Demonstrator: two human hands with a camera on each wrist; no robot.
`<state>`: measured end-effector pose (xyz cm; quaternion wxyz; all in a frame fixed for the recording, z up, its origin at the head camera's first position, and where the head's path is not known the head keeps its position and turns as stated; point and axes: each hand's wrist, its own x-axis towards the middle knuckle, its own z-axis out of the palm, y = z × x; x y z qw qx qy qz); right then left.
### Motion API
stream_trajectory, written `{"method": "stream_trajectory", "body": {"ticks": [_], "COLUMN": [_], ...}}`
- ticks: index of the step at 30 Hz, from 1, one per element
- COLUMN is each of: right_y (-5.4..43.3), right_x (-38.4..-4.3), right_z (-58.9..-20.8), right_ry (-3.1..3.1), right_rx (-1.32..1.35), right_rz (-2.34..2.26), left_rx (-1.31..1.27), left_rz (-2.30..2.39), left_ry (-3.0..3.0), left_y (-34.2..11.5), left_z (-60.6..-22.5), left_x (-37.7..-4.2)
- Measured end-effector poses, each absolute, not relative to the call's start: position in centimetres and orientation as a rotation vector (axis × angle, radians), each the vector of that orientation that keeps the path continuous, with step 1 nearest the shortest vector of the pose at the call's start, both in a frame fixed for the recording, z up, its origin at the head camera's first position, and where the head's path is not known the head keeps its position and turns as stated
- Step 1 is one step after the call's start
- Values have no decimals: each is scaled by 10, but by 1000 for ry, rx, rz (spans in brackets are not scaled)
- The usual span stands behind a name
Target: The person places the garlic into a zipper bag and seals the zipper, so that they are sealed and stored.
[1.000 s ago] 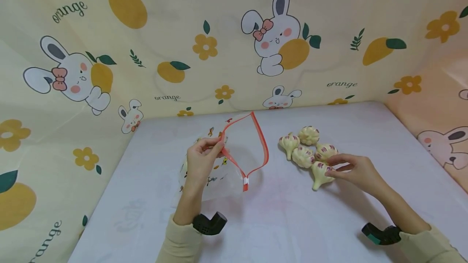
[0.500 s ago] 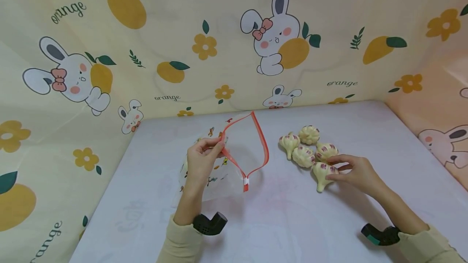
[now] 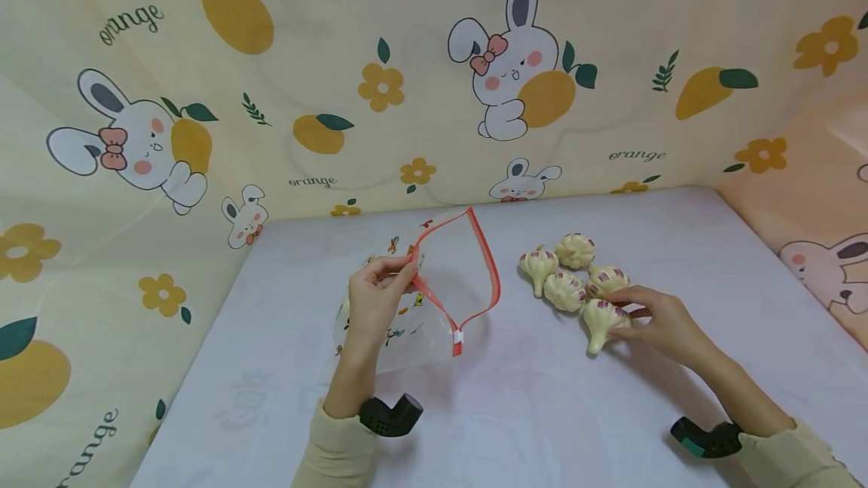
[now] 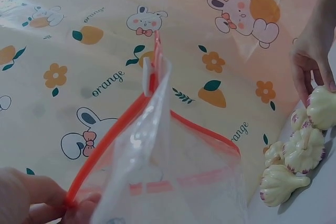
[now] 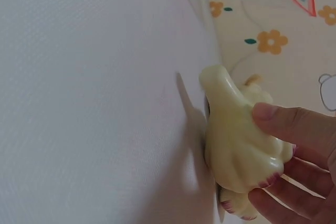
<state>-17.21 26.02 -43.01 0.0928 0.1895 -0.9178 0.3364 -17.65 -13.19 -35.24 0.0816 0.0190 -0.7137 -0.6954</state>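
My left hand [image 3: 380, 292] pinches the red-edged rim of a clear zip bag [image 3: 407, 337] printed with small figures. The bag's mouth gapes toward the right, and a white slider [image 3: 457, 336] sits at its near corner. At the right, my right hand [image 3: 661, 322] holds the nearest garlic bulb [image 3: 602, 321], thumb on one side and fingers on the other. In the right wrist view, the thumb presses on this pale bulb [image 5: 236, 140] with purple-marked cloves, which appears to rest on the table. Part of the bag lies hidden behind my left hand.
Several more garlic bulbs [image 3: 564, 291] cluster just beyond the held one, close together. A white cloth covers the table [image 3: 529, 413]. Behind it rises a cream curtain [image 3: 420, 126] with rabbits and oranges. Black wrist cameras [image 3: 391, 415] sit on both wrists.
My right thumb and fingers have closed round the nearest garlic bulb, which has shifted slightly to the right. My left hand and the bag stay in place.
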Motion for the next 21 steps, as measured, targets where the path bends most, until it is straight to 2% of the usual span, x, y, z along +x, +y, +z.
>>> {"method": "stream_trajectory", "body": {"ticks": [21], "right_y": [260], "right_x": [-166], "right_z": [-431], "right_ry": [-2692], "right_rx": [643], "right_rz": [1031], "left_rx": [20], "left_rz": [-2116], "left_ry": [-2110], "left_y": [-132], "left_z": [-352], "left_x": [-176]}}
